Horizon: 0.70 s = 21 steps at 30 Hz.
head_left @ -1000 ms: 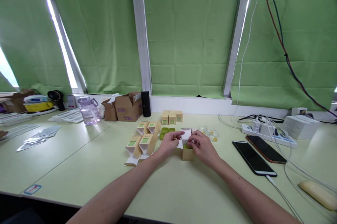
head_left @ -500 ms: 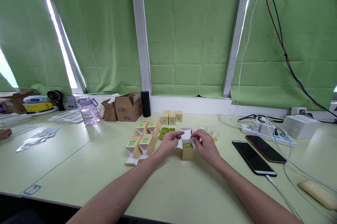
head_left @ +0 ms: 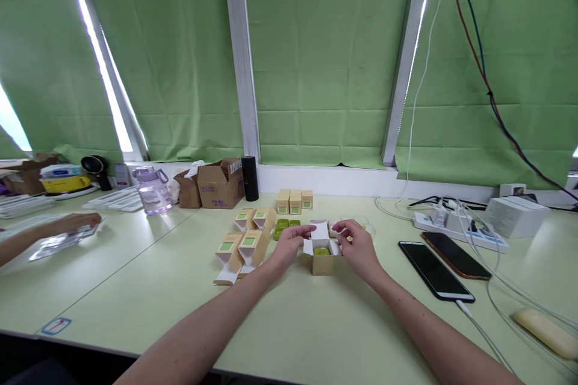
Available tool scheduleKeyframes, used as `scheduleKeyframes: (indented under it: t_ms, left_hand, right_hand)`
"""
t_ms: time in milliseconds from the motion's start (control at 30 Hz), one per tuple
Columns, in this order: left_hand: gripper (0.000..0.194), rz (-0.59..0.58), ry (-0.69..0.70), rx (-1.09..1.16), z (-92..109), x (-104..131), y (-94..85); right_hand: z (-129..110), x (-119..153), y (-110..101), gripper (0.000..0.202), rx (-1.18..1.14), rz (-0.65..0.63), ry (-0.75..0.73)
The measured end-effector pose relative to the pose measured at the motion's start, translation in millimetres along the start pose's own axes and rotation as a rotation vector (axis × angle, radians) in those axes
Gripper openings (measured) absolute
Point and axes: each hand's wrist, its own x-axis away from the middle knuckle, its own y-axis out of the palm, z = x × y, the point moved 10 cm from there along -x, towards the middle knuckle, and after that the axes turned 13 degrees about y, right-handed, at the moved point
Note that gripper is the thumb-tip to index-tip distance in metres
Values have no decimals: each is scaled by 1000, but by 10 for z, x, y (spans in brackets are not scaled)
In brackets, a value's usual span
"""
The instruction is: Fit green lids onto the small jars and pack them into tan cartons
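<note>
A small tan cardboard box (head_left: 323, 265) stands on the table in front of me. Its white-lined lid and side flaps are up, and a round green item (head_left: 321, 251) sits inside. My left hand (head_left: 288, 247) is at the box's left side, thumb and forefinger closed at the edges of lid and flap. By the right flap my right hand (head_left: 357, 250) hovers with fingers curved and tips apart, holding nothing visible. Several open tan boxes (head_left: 247, 241) with green labels lie to the left. Behind my left hand are green containers (head_left: 282, 223); clear round cups (head_left: 361, 220) are partly hidden behind my right.
Closed tan boxes (head_left: 295, 200) stand at the back. Two phones (head_left: 436, 270), a power strip (head_left: 460, 232) and loose cables lie right. A water bottle (head_left: 153, 192) and brown carton (head_left: 220, 184) stand left. Another person's hand (head_left: 81, 222) is over clear plastic packets (head_left: 63, 243).
My right hand's fingertips have drawn slightly up and right from the box, showing its right flap. My left hand stays put. The other person's hand has reached in over the packets.
</note>
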Motion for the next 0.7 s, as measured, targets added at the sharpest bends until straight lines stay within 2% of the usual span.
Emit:
scheduleKeyframes:
  t_ms: [433,700]
  left_hand:
    - [54,5,-9,6,-76,-26,-7]
    - [41,-39,50,52,-15,-15,58]
  right_hand:
    - [61,-20,-35,15,-43,-2,81]
    - [124,-46,-58,20,-35,21,109]
